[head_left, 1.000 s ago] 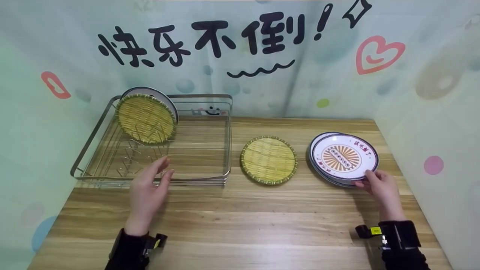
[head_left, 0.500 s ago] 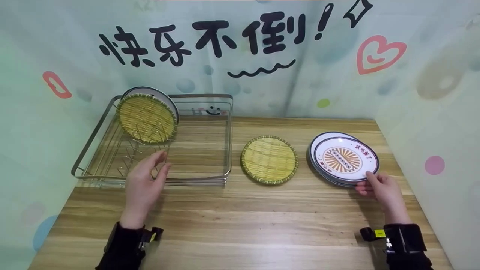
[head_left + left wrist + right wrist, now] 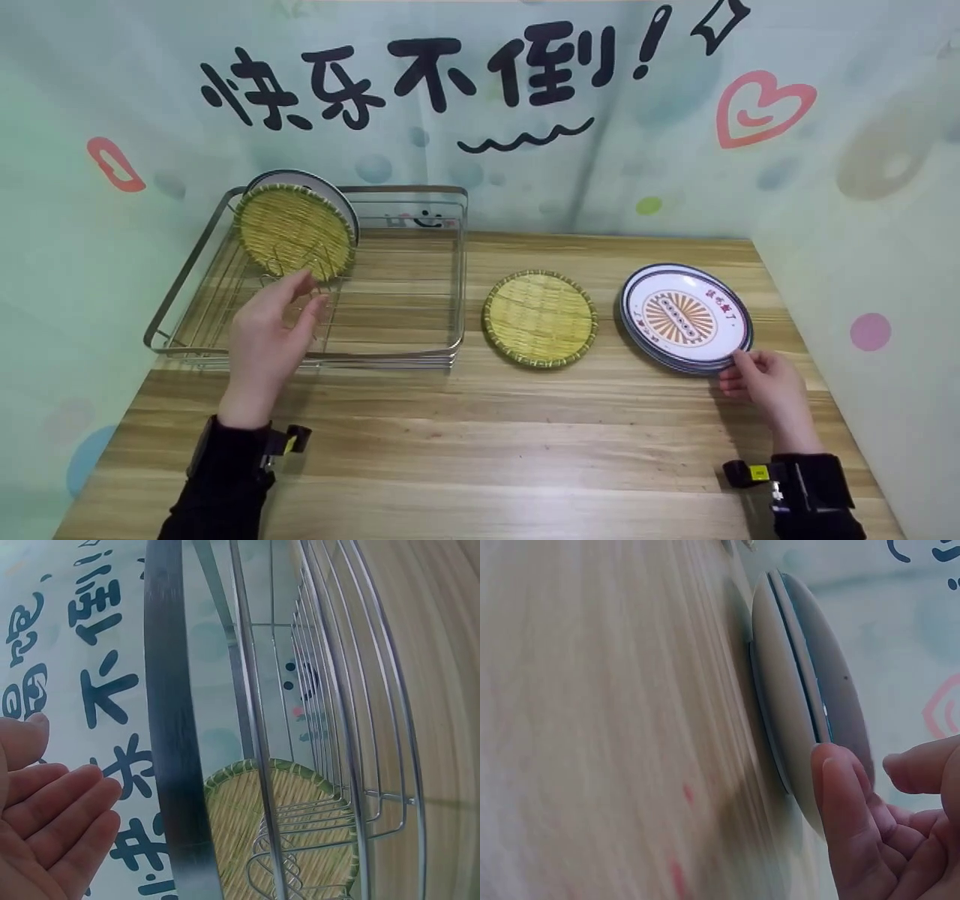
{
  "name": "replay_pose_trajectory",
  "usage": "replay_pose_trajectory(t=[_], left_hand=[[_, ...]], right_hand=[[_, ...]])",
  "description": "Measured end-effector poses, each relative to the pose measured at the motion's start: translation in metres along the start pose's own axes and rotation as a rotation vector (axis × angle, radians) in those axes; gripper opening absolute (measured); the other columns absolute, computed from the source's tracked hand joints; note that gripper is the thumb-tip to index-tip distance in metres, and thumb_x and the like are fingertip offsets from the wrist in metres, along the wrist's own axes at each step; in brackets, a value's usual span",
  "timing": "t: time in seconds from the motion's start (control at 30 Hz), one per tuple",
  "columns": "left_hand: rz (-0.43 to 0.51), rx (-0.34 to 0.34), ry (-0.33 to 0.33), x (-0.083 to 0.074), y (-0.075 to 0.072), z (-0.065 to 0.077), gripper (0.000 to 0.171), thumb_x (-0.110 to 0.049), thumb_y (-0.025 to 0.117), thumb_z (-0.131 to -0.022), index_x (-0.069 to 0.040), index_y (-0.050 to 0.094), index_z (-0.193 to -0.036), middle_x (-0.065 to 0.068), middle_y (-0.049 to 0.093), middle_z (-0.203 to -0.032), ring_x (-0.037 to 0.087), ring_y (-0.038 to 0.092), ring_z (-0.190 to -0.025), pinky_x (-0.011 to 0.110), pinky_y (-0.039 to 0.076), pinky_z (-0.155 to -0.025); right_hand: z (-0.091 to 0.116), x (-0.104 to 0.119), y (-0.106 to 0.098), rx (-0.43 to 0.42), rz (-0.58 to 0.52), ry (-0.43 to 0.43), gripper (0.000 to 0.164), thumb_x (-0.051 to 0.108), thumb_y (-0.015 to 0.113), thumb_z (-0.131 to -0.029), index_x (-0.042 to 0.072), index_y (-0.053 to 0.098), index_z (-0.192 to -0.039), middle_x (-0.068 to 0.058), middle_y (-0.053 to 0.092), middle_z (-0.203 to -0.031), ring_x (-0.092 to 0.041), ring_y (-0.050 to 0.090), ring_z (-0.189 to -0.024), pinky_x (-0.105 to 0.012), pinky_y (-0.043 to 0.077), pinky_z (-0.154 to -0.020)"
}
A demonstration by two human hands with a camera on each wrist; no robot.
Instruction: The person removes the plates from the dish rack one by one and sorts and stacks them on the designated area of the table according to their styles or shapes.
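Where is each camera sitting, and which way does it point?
Head: worn on the head, facing forward and down at the table; left hand, right hand and dark sleeves show.
Left wrist: worn there, facing the wire rack; that hand's fingers show.
Right wrist: worn there, facing stacked plates edge-on; that hand's fingers show.
Shared: head and left wrist both show the rack and woven tray inside.

We saw pale stacked plates [image 3: 781, 675] edge-on on the wooden table [image 3: 592, 727]; our right hand [image 3: 892, 840] was beside them, one fingertip [image 3: 832, 769] at their rims, another apart.
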State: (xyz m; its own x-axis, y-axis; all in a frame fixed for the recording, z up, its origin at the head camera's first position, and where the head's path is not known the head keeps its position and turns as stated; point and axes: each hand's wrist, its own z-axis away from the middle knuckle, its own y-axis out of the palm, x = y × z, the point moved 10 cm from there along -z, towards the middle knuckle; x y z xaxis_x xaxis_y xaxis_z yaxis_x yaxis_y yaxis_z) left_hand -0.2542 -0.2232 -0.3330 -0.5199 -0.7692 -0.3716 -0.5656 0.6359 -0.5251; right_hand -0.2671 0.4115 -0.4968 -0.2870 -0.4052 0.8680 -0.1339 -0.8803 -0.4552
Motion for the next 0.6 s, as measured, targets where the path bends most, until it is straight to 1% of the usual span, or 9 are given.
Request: replay_pose_trajectory(t=[0.17,0.33,0.43,0.6], left_hand=[[-0.004,0.019,-0.02,0.002,0.001,-0.003,0.038,-0.003,0.076,-0.084,0.007,0.065,-0.119,0.02,0.071,-0.106,0.036,0.068,-0.093,0.049,0.054,-0.084],[-0.012,0.038,-0.007,0.001,0.002,-0.009,0.038,-0.003,0.076,-0.084,0.007,0.064,-0.119,0.02,0.071,-0.105,0.036,0.068,-0.094,0.049,0.054,-0.086],[-0.024,0.051,0.008,0.001,0.004,-0.016,0.038,-0.003,0.076,-0.084,0.006,0.064,-0.119,0.021,0.071,-0.105,0.036,0.067,-0.093,0.049,0.054,-0.086],[-0.066,0.061,0.04,0.0,0.004,-0.031,0.035,-0.003,0.075,-0.085,0.007,0.064,-0.117,0.021,0.071,-0.104,0.037,0.068,-0.092,0.051,0.055,-0.084]], right_hand=[[0.001,0.003,-0.005,-0.04,0.01,-0.013,0.041,0.025,0.045,-0.105,-0.013,0.049,-0.119,-0.001,0.068,-0.078,-0.01,0.068,-0.068,-0.029,0.061,-0.067],[0.003,0.01,-0.008,-0.077,-0.003,-0.042,0.04,0.025,0.046,-0.104,-0.012,0.05,-0.118,0.001,0.068,-0.078,-0.009,0.068,-0.068,-0.028,0.061,-0.066],[0.004,0.015,-0.008,-0.095,-0.004,-0.068,0.04,0.024,0.047,-0.104,-0.013,0.049,-0.119,0.003,0.068,-0.079,-0.008,0.068,-0.069,-0.028,0.061,-0.066],[0.006,0.024,-0.008,-0.114,0.004,-0.141,0.035,0.02,0.048,-0.104,-0.013,0.051,-0.116,-0.001,0.07,-0.083,-0.007,0.068,-0.07,-0.026,0.06,-0.066]])
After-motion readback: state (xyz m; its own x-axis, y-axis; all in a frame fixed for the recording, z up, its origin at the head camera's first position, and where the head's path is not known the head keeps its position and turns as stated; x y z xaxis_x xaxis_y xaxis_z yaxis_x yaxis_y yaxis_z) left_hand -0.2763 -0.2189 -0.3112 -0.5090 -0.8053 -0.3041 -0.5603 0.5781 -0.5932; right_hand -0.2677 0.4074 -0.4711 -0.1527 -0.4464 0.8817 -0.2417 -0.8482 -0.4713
